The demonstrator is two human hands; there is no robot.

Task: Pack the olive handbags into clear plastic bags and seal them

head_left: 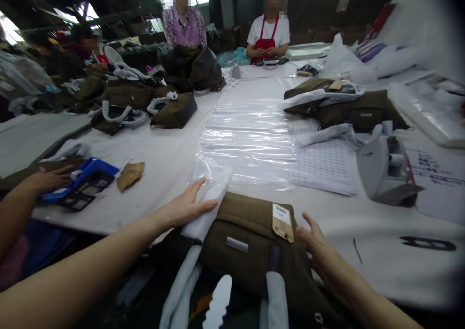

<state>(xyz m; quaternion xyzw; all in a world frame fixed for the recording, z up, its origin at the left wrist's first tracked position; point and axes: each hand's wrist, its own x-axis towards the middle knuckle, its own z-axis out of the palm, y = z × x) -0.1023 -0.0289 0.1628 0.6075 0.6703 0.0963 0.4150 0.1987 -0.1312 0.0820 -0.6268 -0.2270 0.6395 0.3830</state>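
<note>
Clear plastic bags (pixel 247 142) spread flat on white table (pixel 160 174), sheet of printed labels (pixel 321 166) just right of them. Pale grey moulded device (pixel 374 166) beside printed paper (pixel 436 174); black thread snips (pixel 427 243) lying near table edge. Co-worker's hand (pixel 51 180) on blue-framed case (pixel 82 186), tan paper scrap (pixel 131 176) nearby. Olive bags with white straps piled across table (pixel 174 111) and at right (pixel 348 108). Co-worker in red apron (pixel 265 43) seated at far side, white plastic sacks (pixel 343 62) to right
</note>
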